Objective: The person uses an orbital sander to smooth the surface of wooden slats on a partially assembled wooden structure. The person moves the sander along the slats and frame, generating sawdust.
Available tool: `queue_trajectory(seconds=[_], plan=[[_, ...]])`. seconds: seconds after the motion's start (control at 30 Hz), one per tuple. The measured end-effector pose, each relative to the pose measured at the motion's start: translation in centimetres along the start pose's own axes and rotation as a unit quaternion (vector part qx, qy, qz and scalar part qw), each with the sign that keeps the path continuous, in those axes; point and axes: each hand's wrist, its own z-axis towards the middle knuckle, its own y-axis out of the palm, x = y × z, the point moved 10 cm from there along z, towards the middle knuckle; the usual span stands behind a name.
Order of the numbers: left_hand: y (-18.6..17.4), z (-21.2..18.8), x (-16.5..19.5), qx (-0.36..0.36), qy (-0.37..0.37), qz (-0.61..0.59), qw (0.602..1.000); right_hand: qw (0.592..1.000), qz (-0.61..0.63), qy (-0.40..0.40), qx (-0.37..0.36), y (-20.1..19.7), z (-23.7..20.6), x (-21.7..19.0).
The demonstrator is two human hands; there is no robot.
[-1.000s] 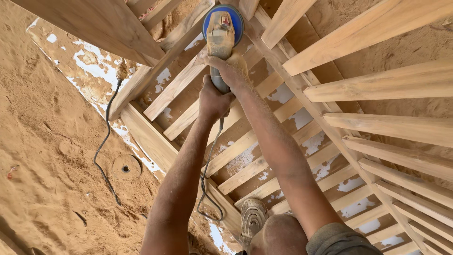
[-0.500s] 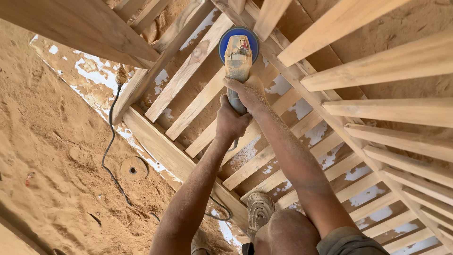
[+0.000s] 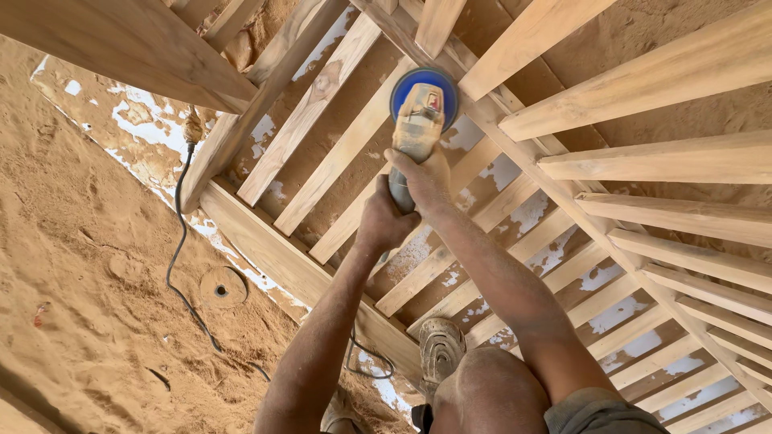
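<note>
**Both hands on a sander against a slatted wooden frame**

The person holds a handheld disc sander [image 3: 418, 120] out at arm's length, with its round blue pad [image 3: 425, 87] turned toward the slatted wooden frame [image 3: 338, 153]. The tool sits near the top centre of the view, over the gaps between the pale slats, just beside the long diagonal rail [image 3: 515, 153] that the two sets of slats meet. Whether the pad actually touches a slat cannot be told from this angle.

The right hand [image 3: 422, 178] is wrapped over the upper part of the sander's body, fingers closed around it. The left hand [image 3: 384, 221] clasps the lower end of the handle just beneath — its grip is tight as well, and the two hands touch one another. Both forearms are dusted with sawdust.

A dark power cord [image 3: 181, 241] hangs from a plug connector [image 3: 193, 128] by the broad beam [image 3: 137, 44] at upper left and trails across the sawdust-covered floor [image 3: 72, 265]. A round sanding disc [image 3: 223, 287] lies on that floor, well apart from the hands. A dusty shoe [image 3: 441, 347] rests on the lower slats, near the person's shoulder at the bottom edge.
</note>
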Motion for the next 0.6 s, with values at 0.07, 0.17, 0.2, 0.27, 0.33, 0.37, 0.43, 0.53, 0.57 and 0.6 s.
queue_trajectory(seconds=[0.07,0.17,0.2,0.27,0.33,0.37,0.43,0.53,0.57,0.6], plan=[[-0.7,0.9,-0.7,0.013,-0.033,-0.055,0.998,0.999,-0.043,-0.012,-0.014,1.2,1.0,-0.7],[-2.4,1.5,-1.1,0.082,-0.037,-0.074,0.993,0.994,-0.097,-0.004,-0.049,3.2,3.5,-1.2],[-3.3,2.2,-0.5,0.113,-0.016,-0.067,0.991,0.994,-0.101,-0.011,-0.046,3.6,4.5,-1.6],[-3.8,3.2,-0.4,0.123,-0.022,-0.040,0.991,0.993,-0.113,-0.021,-0.039,4.0,5.5,-2.2],[-3.7,3.6,-0.2,0.128,-0.014,-0.023,0.991,0.994,-0.096,-0.042,-0.033,3.7,5.7,-2.4],[-3.6,3.4,-0.1,0.130,-0.002,-0.021,0.991,0.994,-0.089,-0.054,-0.032,3.6,5.6,-2.5],[-2.6,2.8,-1.0,0.116,-0.021,-0.031,0.993,0.995,-0.089,-0.032,-0.038,2.9,4.8,-1.2],[-0.2,1.1,-2.1,0.084,-0.034,-0.050,0.995,0.998,-0.003,0.044,-0.035,1.5,3.0,2.0],[0.2,0.4,-1.5,0.089,0.013,-0.046,0.995,0.998,0.006,0.055,-0.024,0.9,2.0,2.9],[0.6,-0.5,-1.2,0.087,0.043,-0.030,0.995,0.998,0.018,0.065,-0.008,0.3,0.8,3.7]])
